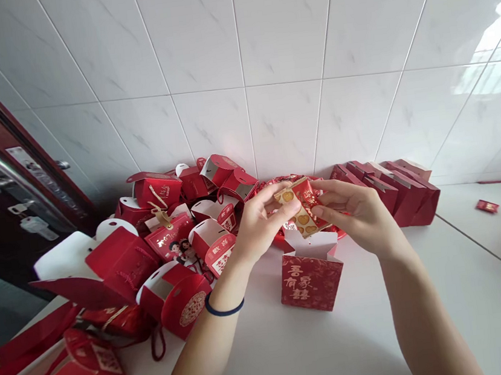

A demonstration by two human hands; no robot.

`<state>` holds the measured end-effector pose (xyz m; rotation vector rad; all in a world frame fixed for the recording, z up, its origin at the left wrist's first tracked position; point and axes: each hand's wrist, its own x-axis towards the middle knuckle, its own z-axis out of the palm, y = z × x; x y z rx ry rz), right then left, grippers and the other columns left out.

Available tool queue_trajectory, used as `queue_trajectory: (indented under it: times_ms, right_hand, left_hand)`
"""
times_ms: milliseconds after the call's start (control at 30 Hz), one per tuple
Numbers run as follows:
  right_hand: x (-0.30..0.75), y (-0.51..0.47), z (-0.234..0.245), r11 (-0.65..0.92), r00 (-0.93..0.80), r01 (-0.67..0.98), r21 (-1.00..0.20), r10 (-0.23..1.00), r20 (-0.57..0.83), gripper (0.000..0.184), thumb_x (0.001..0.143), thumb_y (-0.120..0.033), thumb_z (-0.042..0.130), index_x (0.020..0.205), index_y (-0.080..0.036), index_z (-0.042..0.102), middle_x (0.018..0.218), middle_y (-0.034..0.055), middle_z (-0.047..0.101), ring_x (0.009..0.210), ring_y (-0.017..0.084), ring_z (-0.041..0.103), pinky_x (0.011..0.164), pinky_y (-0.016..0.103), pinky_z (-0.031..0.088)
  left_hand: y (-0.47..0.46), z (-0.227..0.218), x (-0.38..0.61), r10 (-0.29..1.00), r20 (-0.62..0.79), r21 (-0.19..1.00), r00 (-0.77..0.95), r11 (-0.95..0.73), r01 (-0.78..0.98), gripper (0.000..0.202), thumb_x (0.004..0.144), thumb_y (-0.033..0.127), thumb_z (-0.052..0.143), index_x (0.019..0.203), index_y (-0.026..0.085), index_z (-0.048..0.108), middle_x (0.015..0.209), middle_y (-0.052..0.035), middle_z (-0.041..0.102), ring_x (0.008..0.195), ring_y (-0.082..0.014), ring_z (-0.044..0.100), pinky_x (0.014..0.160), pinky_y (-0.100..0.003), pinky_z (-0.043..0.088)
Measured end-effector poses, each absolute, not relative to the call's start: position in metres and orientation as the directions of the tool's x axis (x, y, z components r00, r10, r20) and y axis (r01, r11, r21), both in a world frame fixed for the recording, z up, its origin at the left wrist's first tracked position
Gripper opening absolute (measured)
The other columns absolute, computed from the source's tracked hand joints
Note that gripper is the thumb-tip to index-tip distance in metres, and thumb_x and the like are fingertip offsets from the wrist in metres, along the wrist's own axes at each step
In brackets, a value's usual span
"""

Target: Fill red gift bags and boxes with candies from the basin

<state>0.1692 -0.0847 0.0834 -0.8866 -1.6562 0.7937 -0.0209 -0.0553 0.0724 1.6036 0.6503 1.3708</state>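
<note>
Both my hands hold a small packet (302, 205), red with gold heart shapes, just above an open red gift box (311, 277) that stands on the white floor. My left hand (259, 226) pinches the packet's left end with fingers closed; a dark blue band circles that wrist. My right hand (358, 214) grips the packet's right side, fingers curled around it. The box's white top flaps stand open below the packet.
A heap of open red gift boxes (178, 233) lies to the left. A row of flat folded red boxes (391, 185) leans at the right. A red plate (284, 241) sits behind my hands. A dark door (0, 200) stands left. A small red packet (487, 206) lies far right.
</note>
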Motion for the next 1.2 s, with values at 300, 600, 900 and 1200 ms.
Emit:
queue_trajectory:
  times_ms: [300, 600, 900, 1200]
  right_hand:
    - [0.171, -0.084, 0.086, 0.474, -0.262, 0.11, -0.873, 0.862, 0.435, 0.036, 0.086, -0.034, 0.074, 0.118, -0.019, 0.072, 0.098, 0.0083, 0.078, 0.083, 0.023, 0.075, 0.079, 0.041, 0.064]
    - [0.173, -0.086, 0.087, 0.489, -0.306, 0.105, -0.866, 0.845, 0.439, 0.022, 0.088, -0.035, 0.071, 0.099, -0.017, 0.075, 0.091, 0.0073, 0.075, 0.078, 0.02, 0.072, 0.074, 0.037, 0.063]
    - [0.192, -0.09, 0.095, 0.483, -0.145, 0.235, -0.843, 0.875, 0.461, 0.015, 0.081, -0.031, 0.074, 0.088, -0.018, 0.072, 0.088, 0.0063, 0.074, 0.08, 0.022, 0.072, 0.071, 0.036, 0.061]
    - [0.195, -0.085, 0.091, 0.52, -0.288, 0.303, -0.799, 0.849, 0.443, 0.028, 0.083, -0.031, 0.072, 0.108, -0.018, 0.069, 0.099, 0.0085, 0.075, 0.088, 0.023, 0.073, 0.076, 0.038, 0.062]
  left_hand:
    - [-0.056, 0.071, -0.02, 0.849, 0.463, 0.886, 0.255, -0.431, -0.173, 0.024, 0.077, 0.035, 0.081, 0.088, 0.015, 0.075, 0.083, -0.0045, 0.074, 0.077, -0.0171, 0.068, 0.069, -0.029, 0.058]
    - [-0.056, 0.07, -0.018, 0.849, 0.452, 0.891, 0.275, -0.413, -0.19, 0.041, 0.075, 0.038, 0.083, 0.108, 0.019, 0.067, 0.095, -0.0048, 0.074, 0.086, -0.0201, 0.07, 0.075, -0.032, 0.058]
    - [-0.054, 0.075, -0.042, 0.69, 0.351, 0.793, 0.634, -0.579, 0.191, 0.013, 0.085, 0.031, 0.073, 0.09, 0.019, 0.071, 0.106, -0.0065, 0.069, 0.104, -0.0218, 0.066, 0.091, -0.034, 0.052]
    - [-0.041, 0.064, -0.04, 0.664, 0.004, 0.623, 0.748, -0.586, 0.518, 0.026, 0.09, 0.026, 0.063, 0.112, 0.02, 0.076, 0.122, -0.0054, 0.074, 0.111, -0.022, 0.068, 0.095, -0.03, 0.049]
